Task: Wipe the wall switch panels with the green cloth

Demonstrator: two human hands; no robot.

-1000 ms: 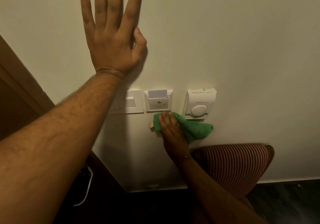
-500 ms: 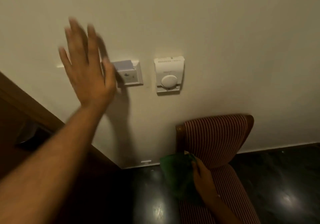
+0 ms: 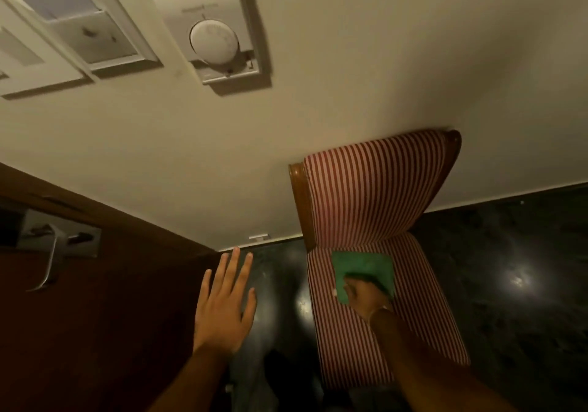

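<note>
Cloth (image 3: 362,268), green, lies flat on striped chair (image 3: 375,195) seat, well below panels. My right hand (image 3: 366,297) presses on its near edge, fingers curled onto fabric. My left hand (image 3: 224,309) hangs free over dark floor (image 3: 509,284), fingers spread wide, holding nothing. Switch panels (image 3: 86,29) and thermostat (image 3: 213,29) on wall (image 3: 381,61) at top left, untouched.

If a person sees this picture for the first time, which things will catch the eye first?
The red-and-white striped chair against the wall stands out, with the green cloth on its seat under the right hand. At top left, the round-dial thermostat sits beside the key-card switch panel. The left hand is spread open, low in the middle.
</note>
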